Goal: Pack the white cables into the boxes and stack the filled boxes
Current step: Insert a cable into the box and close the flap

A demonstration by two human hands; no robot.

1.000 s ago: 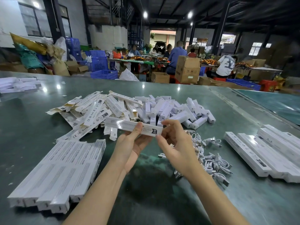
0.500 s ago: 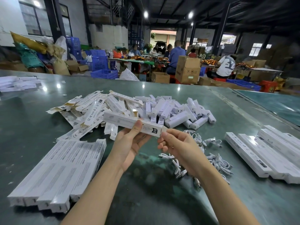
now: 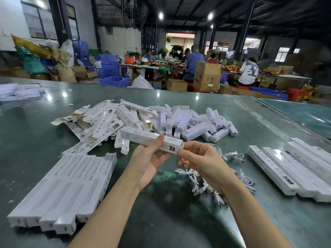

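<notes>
The left hand (image 3: pixel 148 163) holds a long white box (image 3: pixel 152 139) up in the air, thumb on top and fingers curled under it. The box lies sideways, its long way running from far left to near right. The right hand (image 3: pixel 202 161) pinches its right end with bent fingers. Just under and right of the right hand, white cables (image 3: pixel 206 183) lie loose on the green counter (image 3: pixel 35 133). Left of the left arm sits a row of filled boxes (image 3: pixel 68 190). Beyond both hands is a messy pile of boxes (image 3: pixel 143 120). Far behind, people sit working among brown cartons (image 3: pixel 206 76).
</notes>
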